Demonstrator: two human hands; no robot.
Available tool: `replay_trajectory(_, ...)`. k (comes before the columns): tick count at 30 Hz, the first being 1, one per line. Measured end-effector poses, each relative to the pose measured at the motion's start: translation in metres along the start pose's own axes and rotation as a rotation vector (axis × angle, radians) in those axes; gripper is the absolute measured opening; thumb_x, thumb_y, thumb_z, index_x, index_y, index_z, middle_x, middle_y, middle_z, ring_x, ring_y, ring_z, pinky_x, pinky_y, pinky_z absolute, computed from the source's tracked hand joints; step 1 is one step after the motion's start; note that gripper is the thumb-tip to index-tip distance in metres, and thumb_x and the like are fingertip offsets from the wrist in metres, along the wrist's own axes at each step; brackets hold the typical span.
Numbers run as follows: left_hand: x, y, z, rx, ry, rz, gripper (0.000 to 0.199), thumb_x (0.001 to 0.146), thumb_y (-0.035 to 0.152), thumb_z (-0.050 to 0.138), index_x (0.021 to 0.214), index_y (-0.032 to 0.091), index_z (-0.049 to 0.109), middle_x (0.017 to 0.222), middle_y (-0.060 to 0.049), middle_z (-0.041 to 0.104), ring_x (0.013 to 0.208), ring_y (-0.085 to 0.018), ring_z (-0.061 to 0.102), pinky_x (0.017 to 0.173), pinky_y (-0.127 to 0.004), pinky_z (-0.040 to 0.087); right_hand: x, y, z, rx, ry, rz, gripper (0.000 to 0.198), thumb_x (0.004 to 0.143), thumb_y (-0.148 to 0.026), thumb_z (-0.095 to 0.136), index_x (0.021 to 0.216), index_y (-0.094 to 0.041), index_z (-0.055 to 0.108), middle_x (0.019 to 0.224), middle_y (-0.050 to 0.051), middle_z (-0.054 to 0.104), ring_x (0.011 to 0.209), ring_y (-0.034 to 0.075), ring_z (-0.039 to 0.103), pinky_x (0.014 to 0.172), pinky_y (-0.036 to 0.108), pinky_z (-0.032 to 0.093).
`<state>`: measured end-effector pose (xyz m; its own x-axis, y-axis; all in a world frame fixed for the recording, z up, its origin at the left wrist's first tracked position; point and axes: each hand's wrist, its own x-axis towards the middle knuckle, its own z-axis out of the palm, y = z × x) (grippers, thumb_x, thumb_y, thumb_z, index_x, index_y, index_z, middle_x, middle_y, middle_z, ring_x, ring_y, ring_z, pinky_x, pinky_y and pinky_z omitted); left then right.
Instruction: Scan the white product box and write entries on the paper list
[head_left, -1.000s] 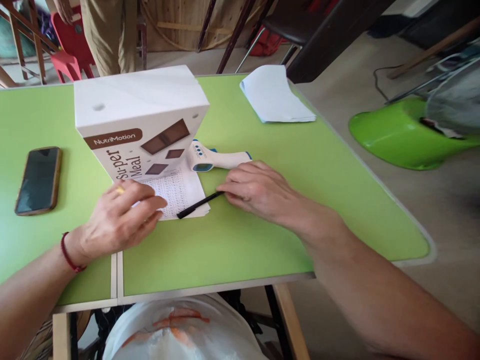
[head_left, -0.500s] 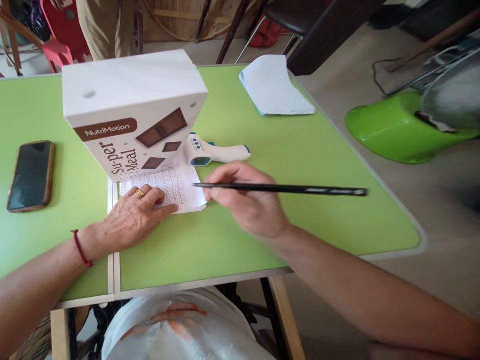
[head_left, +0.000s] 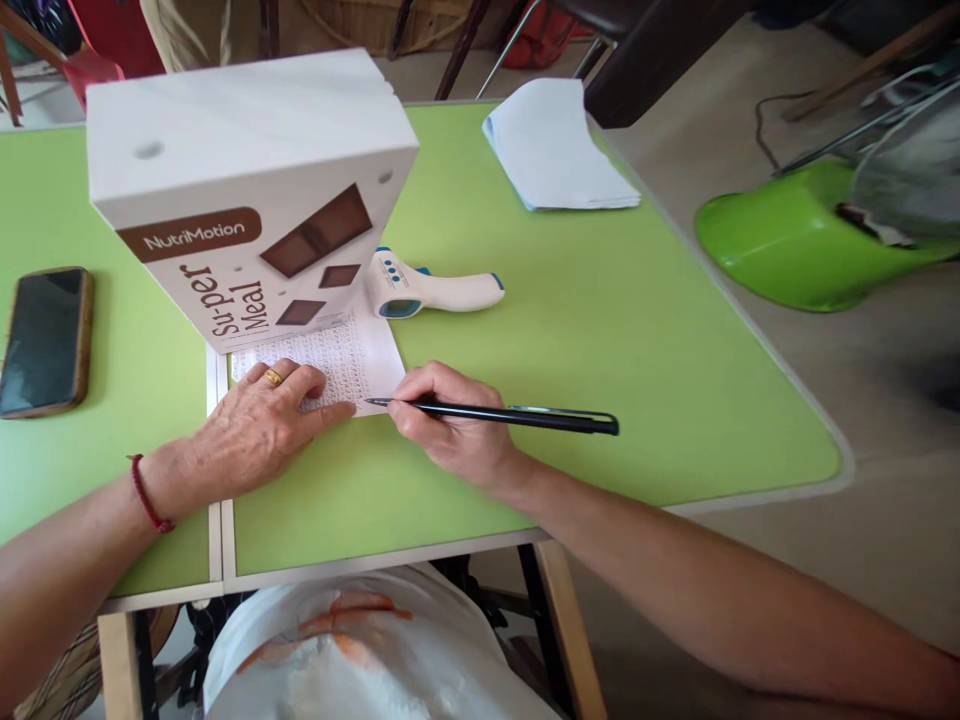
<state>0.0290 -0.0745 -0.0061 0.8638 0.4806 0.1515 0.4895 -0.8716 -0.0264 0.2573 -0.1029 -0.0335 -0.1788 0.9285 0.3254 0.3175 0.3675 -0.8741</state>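
Observation:
My left hand [head_left: 262, 425] lies flat over the lower left of a handwritten sheet of paper [head_left: 379, 350], fingers spread a little, a gold ring on one finger. Between the fingers of my right hand [head_left: 457, 430] is a slim black pen [head_left: 540, 418], its tip at the sheet's lower right, near my left thumb. Whether the tip touches the paper I cannot tell. A white NutriMotion box [head_left: 255, 220] stands upright on the sheet's far part and hides it. Just beyond the sheet lies a white and blue infrared thermometer [head_left: 439, 290].
A phone in a brown case [head_left: 46, 342] rests at the left of the green table [head_left: 585, 330]. Folded white papers [head_left: 559, 145] lie at its far right corner. Off the right edge is a green plastic stool or bin [head_left: 780, 240]. Someone's trousered legs [head_left: 199, 30] show behind the table.
My right hand has come down and left, bringing the pen tip to the paper, and the pen's clip side now shows. The left hand stays on the sheet. The view has shifted slightly.

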Motion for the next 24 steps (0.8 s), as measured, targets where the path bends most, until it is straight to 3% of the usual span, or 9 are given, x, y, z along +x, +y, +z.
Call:
replay_trajectory(12, 0.0002, 0.0002, -0.0004, -0.007, -0.014, -0.01, 0.037, 0.095, 0.013, 0.04, 0.125, 0.027, 0.058, 0.1, -0.011, 0.054, 0.082, -0.022, 0.047, 0.071, -0.035, 0.046, 0.0009, -0.0009, 0.0003, -0.05, -0.056, 0.002, 0.019, 0.082, -0.026, 0.055, 0.065, -0.023, 0.049, 0.057, -0.003, 0.055, 0.051, 0.011, 0.048, 0.049, 0.024, 0.039)
replay_trajectory(24, -0.0001, 0.0, -0.0003, -0.025, -0.017, -0.004, 0.037, 0.097, 0.014, 0.036, 0.125, 0.026, 0.058, 0.102, -0.012, 0.054, 0.083, -0.023, 0.048, 0.072, -0.037, 0.047, 0.0013, -0.0009, 0.0008, -0.022, -0.078, -0.055, 0.017, 0.082, -0.017, 0.054, 0.067, -0.022, 0.048, 0.057, -0.004, 0.053, 0.05, 0.01, 0.047, 0.049, 0.023, 0.038)
